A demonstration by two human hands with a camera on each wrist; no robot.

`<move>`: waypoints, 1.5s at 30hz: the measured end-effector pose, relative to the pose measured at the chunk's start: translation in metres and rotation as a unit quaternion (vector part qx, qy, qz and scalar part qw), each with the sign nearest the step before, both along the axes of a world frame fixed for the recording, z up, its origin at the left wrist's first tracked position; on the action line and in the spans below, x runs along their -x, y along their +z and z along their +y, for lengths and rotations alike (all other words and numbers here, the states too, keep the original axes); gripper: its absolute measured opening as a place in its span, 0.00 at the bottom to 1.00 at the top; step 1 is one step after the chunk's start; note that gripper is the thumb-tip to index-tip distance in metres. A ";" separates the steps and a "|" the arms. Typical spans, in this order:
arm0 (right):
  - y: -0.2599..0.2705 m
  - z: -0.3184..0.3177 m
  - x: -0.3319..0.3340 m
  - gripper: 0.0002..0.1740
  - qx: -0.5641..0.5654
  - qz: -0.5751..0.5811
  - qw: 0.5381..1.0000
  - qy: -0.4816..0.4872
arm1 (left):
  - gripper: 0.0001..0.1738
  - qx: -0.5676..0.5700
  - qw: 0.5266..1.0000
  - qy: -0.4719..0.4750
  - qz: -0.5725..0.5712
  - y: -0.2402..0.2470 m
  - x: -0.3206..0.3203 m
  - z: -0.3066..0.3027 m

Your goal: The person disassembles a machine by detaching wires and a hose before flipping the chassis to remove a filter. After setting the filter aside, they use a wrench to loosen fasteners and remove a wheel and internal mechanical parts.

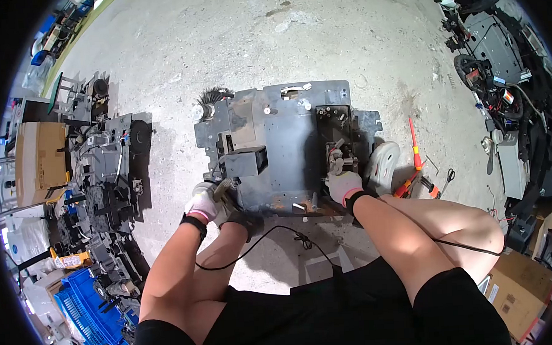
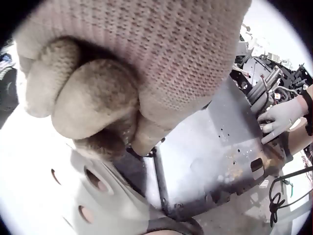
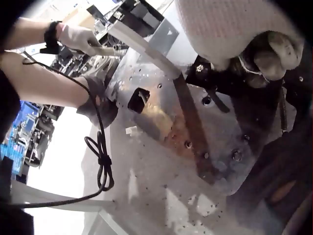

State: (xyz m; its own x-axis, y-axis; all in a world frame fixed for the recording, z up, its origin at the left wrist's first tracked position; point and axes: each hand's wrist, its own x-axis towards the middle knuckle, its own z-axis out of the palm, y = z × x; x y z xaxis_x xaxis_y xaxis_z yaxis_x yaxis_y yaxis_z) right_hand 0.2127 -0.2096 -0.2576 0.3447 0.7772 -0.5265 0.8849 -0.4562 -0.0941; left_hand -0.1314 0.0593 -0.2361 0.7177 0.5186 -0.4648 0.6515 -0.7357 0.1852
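A large grey metal chassis (image 1: 287, 147) lies flat on the concrete floor in front of a seated person. My gloved left hand (image 1: 202, 202) is at its front left corner, fingers curled round a grey metal bar (image 3: 107, 50) that sticks out there. In the left wrist view the curled fingers (image 2: 93, 105) fill the frame above a thin rod (image 2: 160, 181). My gloved right hand (image 1: 344, 185) sits on a black mechanism (image 1: 335, 132) on the chassis's right side, its fingertips (image 3: 266, 56) hooked over a dark part of it.
Red screwdrivers (image 1: 414, 141) and small pliers (image 1: 447, 178) lie on the floor right of a white plastic part (image 1: 381, 161). A black cable (image 1: 273, 232) loops between the knees. Dismantled machine parts (image 1: 103, 159), a cardboard box (image 1: 38, 161) and a blue crate (image 1: 86, 307) crowd the left; more scrap (image 1: 501, 67) lines the right.
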 end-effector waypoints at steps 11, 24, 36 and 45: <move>0.033 -0.013 -0.008 0.17 -0.013 0.017 1.000 -0.008 | 0.19 -0.016 0.995 0.067 0.073 -0.047 0.008 0.008; 0.031 -0.007 0.007 0.17 0.029 -0.004 1.000 -0.009 | 0.18 0.060 0.991 0.105 0.055 -0.024 0.005 0.013; 0.039 -0.009 -0.003 0.16 0.021 0.009 1.000 -0.015 | 0.19 -0.039 0.994 0.038 0.090 -0.070 0.015 0.016; 0.003 -0.005 -0.005 0.17 -0.004 0.041 0.998 0.056 | 0.17 0.263 0.944 0.175 -0.091 0.023 0.019 0.022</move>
State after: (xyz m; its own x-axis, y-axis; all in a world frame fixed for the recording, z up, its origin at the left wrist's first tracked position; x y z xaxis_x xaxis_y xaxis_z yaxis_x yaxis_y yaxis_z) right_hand 0.2179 -0.2151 -0.2544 0.2119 0.8129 -0.5425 0.9193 -0.3542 -0.1718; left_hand -0.1505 0.0809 -0.2131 0.6376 0.4705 -0.6100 0.7602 -0.2562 0.5970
